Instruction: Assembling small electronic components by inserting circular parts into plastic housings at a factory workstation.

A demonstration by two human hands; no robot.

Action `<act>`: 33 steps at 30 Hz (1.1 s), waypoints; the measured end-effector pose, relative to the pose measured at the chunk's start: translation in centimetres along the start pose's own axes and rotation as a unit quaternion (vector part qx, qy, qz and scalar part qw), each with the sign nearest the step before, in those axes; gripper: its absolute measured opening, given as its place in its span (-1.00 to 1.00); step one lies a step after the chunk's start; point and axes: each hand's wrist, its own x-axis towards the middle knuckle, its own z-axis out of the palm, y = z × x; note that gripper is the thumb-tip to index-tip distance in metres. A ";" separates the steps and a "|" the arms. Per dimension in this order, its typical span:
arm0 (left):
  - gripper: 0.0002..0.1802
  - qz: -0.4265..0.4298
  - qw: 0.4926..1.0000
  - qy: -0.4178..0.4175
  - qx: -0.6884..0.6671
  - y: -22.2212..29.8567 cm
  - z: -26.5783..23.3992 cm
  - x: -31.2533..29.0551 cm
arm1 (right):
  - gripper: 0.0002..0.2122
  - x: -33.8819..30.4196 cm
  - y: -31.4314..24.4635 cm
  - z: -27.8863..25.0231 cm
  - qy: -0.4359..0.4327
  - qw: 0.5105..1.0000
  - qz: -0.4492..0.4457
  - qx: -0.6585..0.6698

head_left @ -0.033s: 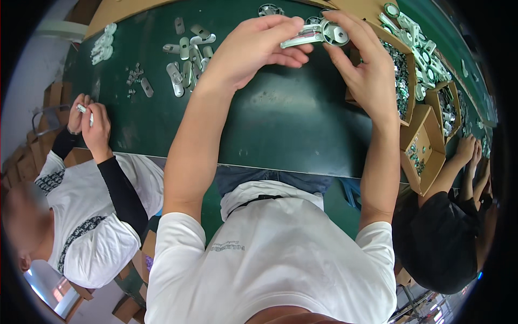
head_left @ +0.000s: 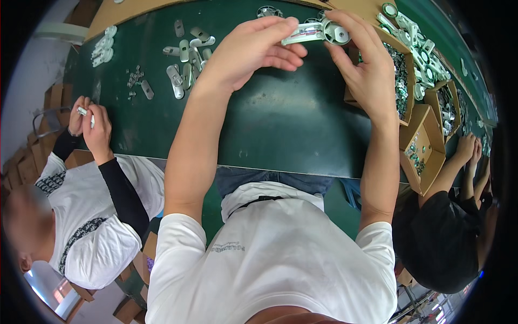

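Observation:
Above the far part of the green table, both hands hold a small white housing [head_left: 305, 34] with a round ring end and a narrow handle; thin wires show inside the handle. My left hand [head_left: 249, 53] pinches the handle's end between thumb and fingers, its lower fingers loosely curled. Around the ring end, my right hand [head_left: 366, 63] is closed, thumb below and fingers over the top. Left of my left hand lie several silvery oval covers [head_left: 184, 51], some overlapping. Behind the hands, another round ringed part [head_left: 269, 11] rests on the table.
Cardboard boxes of small parts [head_left: 408, 81] stand at the right, with an open tray [head_left: 431, 173] nearer me. White housings [head_left: 418, 51] are piled beyond them. White parts [head_left: 103, 47] and small metal pieces [head_left: 135, 76] lie left. Co-workers sit at both sides, one holding a white part [head_left: 82, 111].
The housing has turned slightly, so more of the wires inside its handle show. My left hand has shifted a little to the left; my right hand stays almost still.

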 end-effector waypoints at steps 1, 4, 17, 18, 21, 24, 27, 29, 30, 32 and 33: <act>-0.65 0.003 1.000 0.003 0.006 -0.1 -0.4 0.0 | -0.57 -0.1 0.0 -0.2 -0.005 1.000 0.022 -0.007; -0.68 0.066 0.997 0.011 0.032 -0.6 -0.7 0.3 | -0.55 -0.1 -0.5 -0.2 0.015 1.000 0.007 0.013; -0.78 0.356 0.904 0.115 0.205 -2.3 0.7 0.8 | -0.72 -0.5 0.0 -0.4 0.007 0.990 0.115 0.081; -0.78 0.357 0.904 0.117 0.205 -2.4 0.6 0.7 | -0.72 -0.5 0.1 -0.3 0.005 0.990 0.114 0.082; -0.81 0.362 0.905 0.115 0.193 -2.5 0.8 1.2 | -0.73 -0.4 0.1 -0.4 0.014 0.993 0.100 0.068; -0.83 0.364 0.904 0.116 0.194 -2.6 0.7 1.2 | -0.73 -0.4 -0.2 -0.7 0.006 0.986 0.139 0.088; -0.77 0.363 0.903 0.095 0.207 -2.4 0.7 1.3 | -0.72 -0.3 -0.3 -1.2 -0.007 0.982 0.149 0.115; -0.65 0.314 0.935 0.080 0.145 -1.9 1.2 1.0 | -0.71 -0.3 0.4 -1.5 -0.023 0.991 0.091 0.099; -0.53 0.292 0.927 0.092 0.218 -1.5 0.6 0.3 | -0.71 -0.1 0.3 -1.8 -0.041 0.985 0.141 0.088; -0.55 0.280 0.896 0.132 0.319 -0.9 -0.2 -0.4 | -0.68 0.3 1.6 -2.4 -0.047 0.970 0.221 0.084; -0.64 0.275 0.881 0.154 0.352 -0.9 -0.5 -0.1 | -0.67 0.7 3.5 -2.8 -0.038 0.971 0.229 0.058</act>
